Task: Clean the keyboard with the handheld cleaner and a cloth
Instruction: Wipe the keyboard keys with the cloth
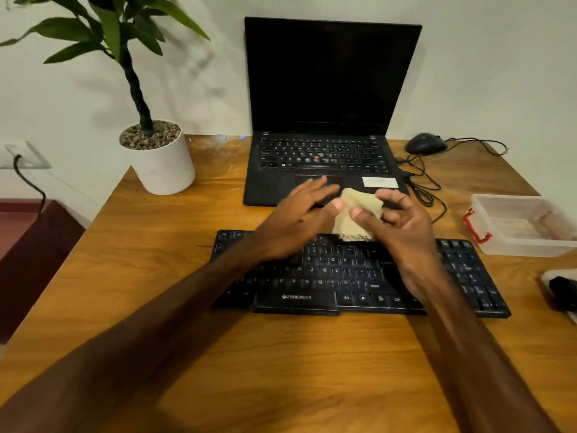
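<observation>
1. Left hand [298, 215]: fingers straight, thumb touching the cloth's left edge.
2. Cloth [359, 210]: bunched between both hands, over the keyboard's far edge.
3. Right hand [402, 223]: curled fingers pinch the cloth.
4. Keyboard [327, 271]: lies beneath both wrists, with its long axis running left to right.

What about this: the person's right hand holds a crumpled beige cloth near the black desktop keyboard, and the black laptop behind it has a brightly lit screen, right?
Not quite. The head view shows the black laptop's screen dark, not lit. The rest stands: the right hand holds the crumpled beige cloth near the black desktop keyboard.
</observation>
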A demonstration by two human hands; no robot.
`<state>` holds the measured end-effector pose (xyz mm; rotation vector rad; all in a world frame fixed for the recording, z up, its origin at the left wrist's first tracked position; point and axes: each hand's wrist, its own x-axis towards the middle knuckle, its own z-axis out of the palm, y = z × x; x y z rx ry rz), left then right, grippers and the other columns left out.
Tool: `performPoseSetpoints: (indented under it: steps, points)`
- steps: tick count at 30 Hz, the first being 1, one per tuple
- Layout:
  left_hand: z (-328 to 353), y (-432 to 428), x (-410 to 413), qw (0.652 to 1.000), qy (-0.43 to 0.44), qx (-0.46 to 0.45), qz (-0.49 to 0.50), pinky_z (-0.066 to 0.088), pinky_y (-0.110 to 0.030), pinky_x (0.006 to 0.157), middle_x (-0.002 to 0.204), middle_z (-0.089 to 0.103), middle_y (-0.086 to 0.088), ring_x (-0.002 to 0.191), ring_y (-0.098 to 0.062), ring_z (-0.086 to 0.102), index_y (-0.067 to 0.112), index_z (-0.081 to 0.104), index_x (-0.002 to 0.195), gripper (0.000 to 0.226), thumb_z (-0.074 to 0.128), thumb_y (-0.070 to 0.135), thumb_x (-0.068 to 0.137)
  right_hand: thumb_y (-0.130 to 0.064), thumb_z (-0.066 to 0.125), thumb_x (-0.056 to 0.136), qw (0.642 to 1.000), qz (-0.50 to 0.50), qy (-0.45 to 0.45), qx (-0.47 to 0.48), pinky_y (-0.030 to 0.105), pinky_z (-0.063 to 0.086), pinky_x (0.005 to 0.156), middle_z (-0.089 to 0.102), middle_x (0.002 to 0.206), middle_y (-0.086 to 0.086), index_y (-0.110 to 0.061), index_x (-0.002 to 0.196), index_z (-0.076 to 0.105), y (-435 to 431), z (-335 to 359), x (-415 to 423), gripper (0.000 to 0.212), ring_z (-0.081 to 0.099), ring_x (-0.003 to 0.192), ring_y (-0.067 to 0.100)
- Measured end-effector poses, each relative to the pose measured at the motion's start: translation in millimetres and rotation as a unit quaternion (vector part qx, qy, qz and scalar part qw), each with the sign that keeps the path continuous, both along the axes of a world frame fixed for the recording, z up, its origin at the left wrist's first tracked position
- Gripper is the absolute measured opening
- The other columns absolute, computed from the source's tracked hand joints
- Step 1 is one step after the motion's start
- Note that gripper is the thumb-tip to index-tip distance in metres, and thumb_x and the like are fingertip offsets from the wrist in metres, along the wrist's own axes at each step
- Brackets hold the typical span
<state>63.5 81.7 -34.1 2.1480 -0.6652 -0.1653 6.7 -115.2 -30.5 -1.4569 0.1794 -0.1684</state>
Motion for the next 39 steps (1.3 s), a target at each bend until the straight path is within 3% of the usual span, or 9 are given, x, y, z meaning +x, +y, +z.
performPoseSetpoints:
  steps: [6, 11, 14, 16, 19, 23, 29, 34, 39]
  points:
    - [-18.6, 127.0, 4.3, 0.996, 0.043, 0.082, 0.0, 0.045, -0.044, 0.115, 0.15, 0.052, 0.02, 0.137, 0.002, 0.047, 0.032, 0.039, 0.157, 0.091, 0.071, 0.07, 0.08, -0.014, 0.085, 0.077, 0.97, 0.063, -0.036, -0.233, 0.021, 0.06, 0.075, 0.074, 0.1, -0.015, -0.033, 0.11, 0.07, 22.4, 8.4, 8.4, 0.041, 0.071, 0.094, -0.002]
    - [-33.8, 174.6, -20.7, 0.994, 0.065, 0.077, -0.051, 0.029, -0.044, 0.125, 0.159, 0.03, 0.028, 0.151, -0.004, 0.026, 0.041, -0.003, 0.164, 0.15, 0.087, 0.078, 0.049, -0.015, 0.084, 0.08, 0.902, 0.113, -0.099, -0.404, 0.023, 0.057, 0.083, 0.069, 0.103, -0.022, -0.027, 0.115, 0.069, 64.0, 12.2, 24.3, 0.04, 0.065, 0.094, -0.006]
    - [-39.2, 181.4, -29.9, 0.991, 0.055, 0.099, -0.073, 0.021, -0.03, 0.124, 0.151, 0.009, 0.05, 0.147, 0.013, 0.014, 0.048, -0.024, 0.157, 0.167, 0.092, 0.075, 0.039, -0.016, 0.083, 0.083, 0.863, 0.154, -0.148, -0.457, 0.014, 0.053, 0.08, 0.071, 0.106, -0.019, -0.024, 0.116, 0.072, 95.1, 11.8, 32.2, 0.036, 0.063, 0.096, -0.008]
    - [-40.2, 180.2, -29.1, 0.991, 0.048, 0.107, -0.066, 0.018, -0.038, 0.128, 0.158, 0.007, 0.042, 0.151, 0.006, 0.011, 0.047, -0.031, 0.154, 0.175, 0.099, 0.064, 0.039, -0.011, 0.081, 0.083, 0.842, 0.189, -0.17, -0.475, 0.012, 0.051, 0.084, 0.073, 0.11, -0.016, -0.024, 0.117, 0.074, 114.7, 11.7, 35.0, 0.038, 0.065, 0.101, -0.006]
    - [-40.7, 178.2, -27.1, 0.994, 0.035, 0.09, -0.056, 0.019, -0.045, 0.13, 0.173, 0.003, 0.009, 0.155, -0.005, 0.014, 0.041, -0.04, 0.151, 0.181, 0.101, 0.058, 0.039, -0.004, 0.076, 0.084, 0.817, 0.224, -0.188, -0.497, 0.014, 0.051, 0.088, 0.074, 0.112, -0.014, -0.025, 0.118, 0.076, 137.0, 14.2, 39.3, 0.04, 0.065, 0.103, -0.003]
    - [-44.7, 178.9, -25.6, 0.996, -0.001, 0.083, -0.045, 0.012, -0.052, 0.131, 0.174, -0.012, -0.005, 0.16, -0.015, 0.003, 0.036, -0.05, 0.144, 0.186, 0.099, 0.066, 0.037, 0.003, 0.073, 0.081, 0.776, 0.263, -0.225, -0.528, 0.027, 0.054, 0.09, 0.072, 0.11, -0.009, -0.023, 0.116, 0.077, 162.5, 9.8, 45.6, 0.043, 0.065, 0.102, 0.006]
    - [-43.8, 178.3, -26.1, 0.995, -0.028, 0.085, -0.041, 0.011, -0.053, 0.129, 0.166, 0.024, 0.006, 0.147, -0.002, 0.022, 0.022, -0.047, 0.148, 0.184, 0.094, 0.07, 0.041, 0.011, 0.066, 0.078, 0.741, 0.297, -0.239, -0.553, 0.035, 0.058, 0.089, 0.076, 0.114, -0.004, -0.022, 0.117, 0.077, 164.0, 0.1, 47.3, 0.053, 0.07, 0.105, 0.009]
    - [-47.9, 177.8, -25.6, 0.992, -0.045, 0.116, -0.024, 0.017, -0.059, 0.126, 0.162, 0.035, 0.006, 0.146, -0.011, 0.03, 0.022, -0.039, 0.154, 0.18, 0.089, 0.076, 0.039, 0.009, 0.071, 0.081, 0.732, 0.309, -0.199, -0.573, 0.004, 0.045, 0.064, 0.077, 0.106, -0.008, -0.025, 0.114, 0.078, 143.5, 11.0, 46.8, 0.048, 0.064, 0.077, -0.016]
    - [-47.4, 175.9, -22.9, 0.989, -0.04, 0.142, -0.023, 0.004, -0.058, 0.128, 0.169, 0.024, 0.001, 0.154, -0.02, 0.022, 0.021, -0.041, 0.152, 0.182, 0.086, 0.082, 0.037, 0.004, 0.073, 0.083, 0.72, 0.313, -0.184, -0.592, 0.001, 0.038, 0.057, 0.076, 0.103, -0.012, -0.025, 0.111, 0.079, 146.3, 28.4, 59.7, 0.041, 0.057, 0.066, -0.019]
